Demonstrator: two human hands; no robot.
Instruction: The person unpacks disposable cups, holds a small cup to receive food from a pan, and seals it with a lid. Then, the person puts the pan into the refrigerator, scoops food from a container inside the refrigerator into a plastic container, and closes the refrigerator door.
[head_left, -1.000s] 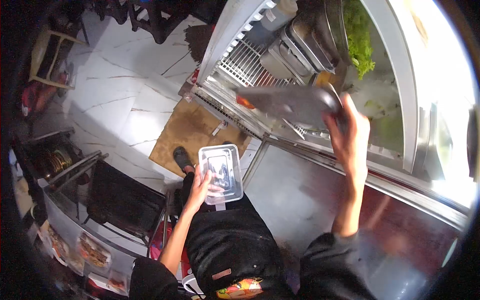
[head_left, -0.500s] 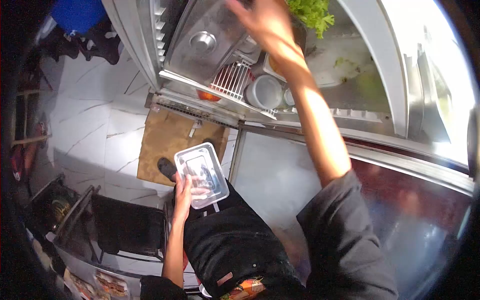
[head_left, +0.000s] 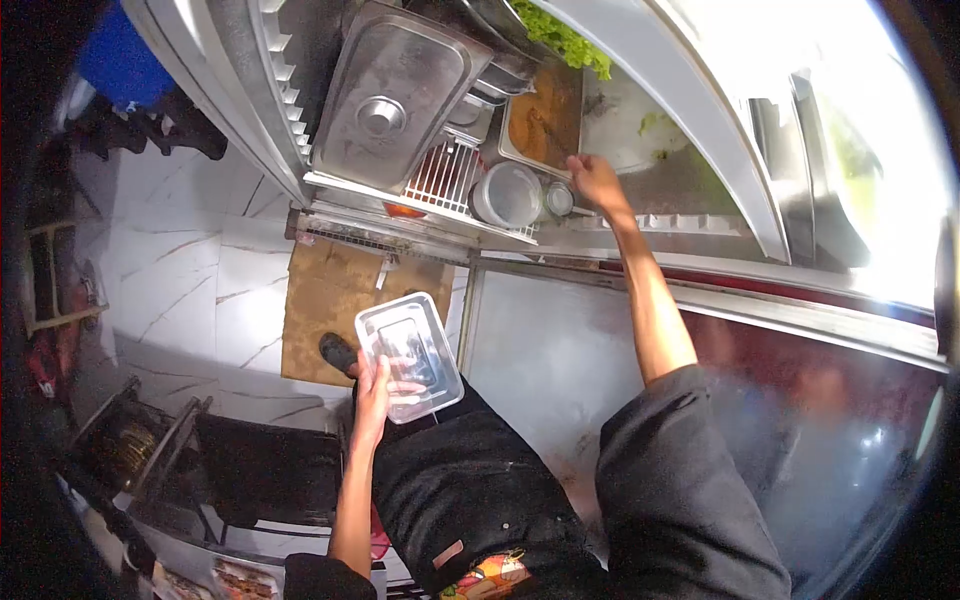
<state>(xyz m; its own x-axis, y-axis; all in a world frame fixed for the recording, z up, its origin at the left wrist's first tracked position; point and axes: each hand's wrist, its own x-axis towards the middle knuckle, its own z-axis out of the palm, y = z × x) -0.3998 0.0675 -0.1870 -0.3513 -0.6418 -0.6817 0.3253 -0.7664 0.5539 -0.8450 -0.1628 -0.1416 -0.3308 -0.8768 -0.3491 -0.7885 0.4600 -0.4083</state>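
Note:
My left hand (head_left: 374, 392) holds a clear plastic container (head_left: 412, 345), its fingers spread beneath it and visible through the plastic. Inside the open fridge, my right hand (head_left: 597, 184) is closed at the near corner of a tray of orange-brown food (head_left: 545, 118). Whatever those fingers hold is too small to make out. Left of that hand are a small round container (head_left: 559, 198) and a larger round tub (head_left: 508, 196). A steel lid with a round recessed knob (head_left: 381, 116) lies on the wire rack's left side.
Green lettuce (head_left: 565, 38) sits at the fridge's back. The fridge's frame (head_left: 740, 190) curves along the right. A brown mat (head_left: 325, 285) lies on the tiled floor. A black chair (head_left: 268, 465) stands at the lower left, and a blue item (head_left: 125, 55) is at the upper left.
The steel lid, in my right hand one second ago, now lies in the fridge. My right hand has let it go and moved down and right to the food tray. The left still holds the container.

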